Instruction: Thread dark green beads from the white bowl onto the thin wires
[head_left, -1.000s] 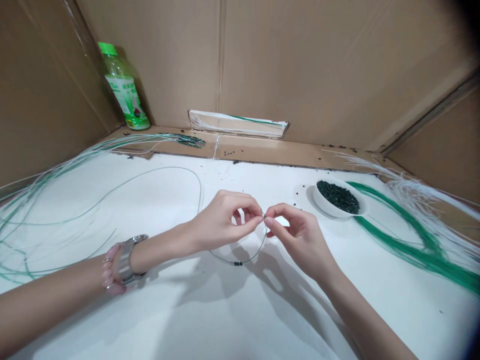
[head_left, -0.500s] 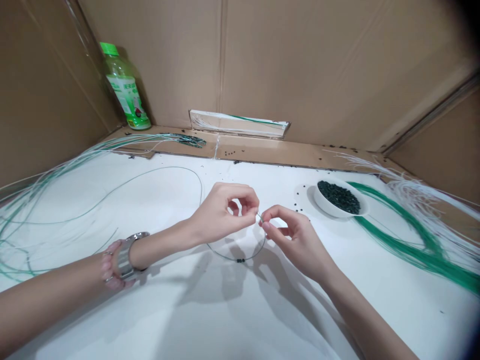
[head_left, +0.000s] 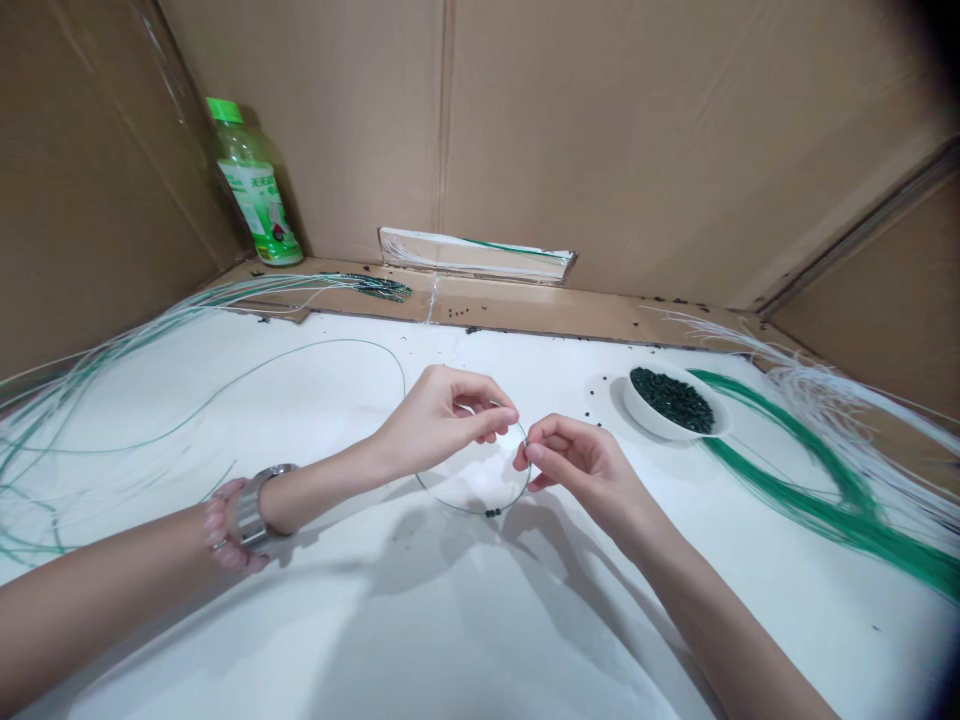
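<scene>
Head view, left hand (head_left: 450,415): grip pinched closed, thumb against fingers, on the thin green cord (head_left: 448,507).
Head view, right hand (head_left: 581,465): grip also pinched, thumb and forefinger together on the cord, just beside the left fingertips.
Cord: bowed in a loop below and between both hands; whether the loop touches the white tabletop (head_left: 247,640), cannot tell.
Dark beads (head_left: 493,513): small cluster threaded low on the loop, toward its right side.
Bowl (head_left: 651,417): white, heaped with dark beads, beyond the right hand; loose beads beside it.
Green bundle (head_left: 832,530): right of the bowl, white strands (head_left: 810,375) behind.
Bottle (head_left: 259,205): upright, far left corner, against cardboard (head_left: 585,130).
</scene>
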